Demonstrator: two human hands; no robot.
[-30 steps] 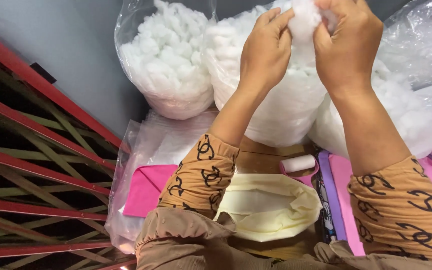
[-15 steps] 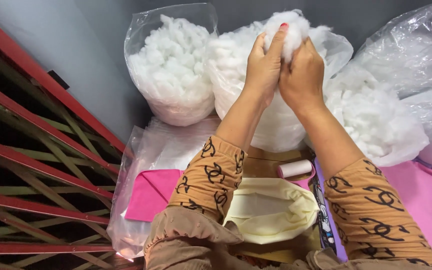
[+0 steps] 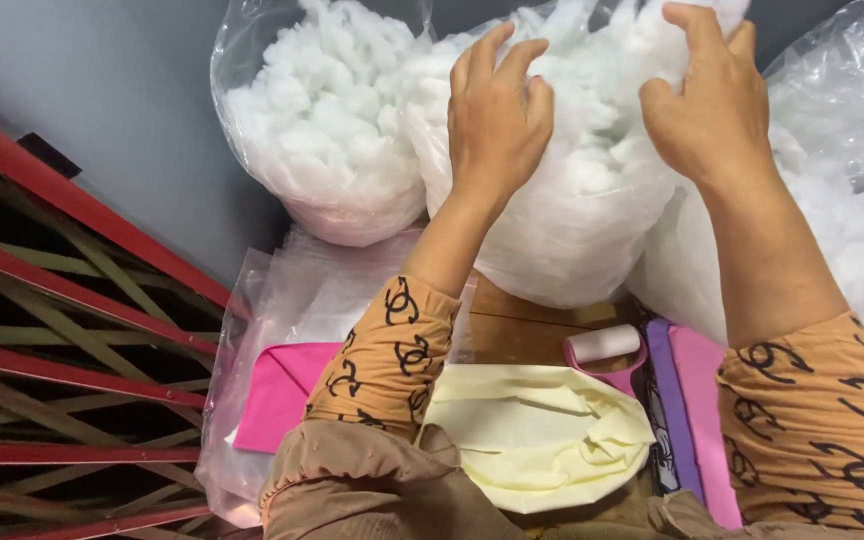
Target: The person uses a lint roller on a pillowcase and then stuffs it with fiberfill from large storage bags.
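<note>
My left hand [image 3: 497, 115] and my right hand [image 3: 712, 105] are raised over the middle clear bag [image 3: 562, 250], which is full of white fibre stuffing. Each hand grips one side of a clump of stuffing [image 3: 602, 90] that is stretched out between them. Below my forearms an open cream fabric cover [image 3: 542, 435] lies on my lap, its mouth facing up. Patterned tan sleeves cover both forearms.
A second bag of stuffing [image 3: 322, 130] stands at the left and a third [image 3: 852, 250] at the right. A pink cloth in a clear bag [image 3: 277, 395], a white roll [image 3: 604, 343] and pink-purple fabric [image 3: 697, 400] lie nearby. A red metal frame [image 3: 72, 300] runs along the left.
My hands were pressed together on a tuft of stuffing half a second ago. They have now drawn apart sideways, spreading the stuffing between them.
</note>
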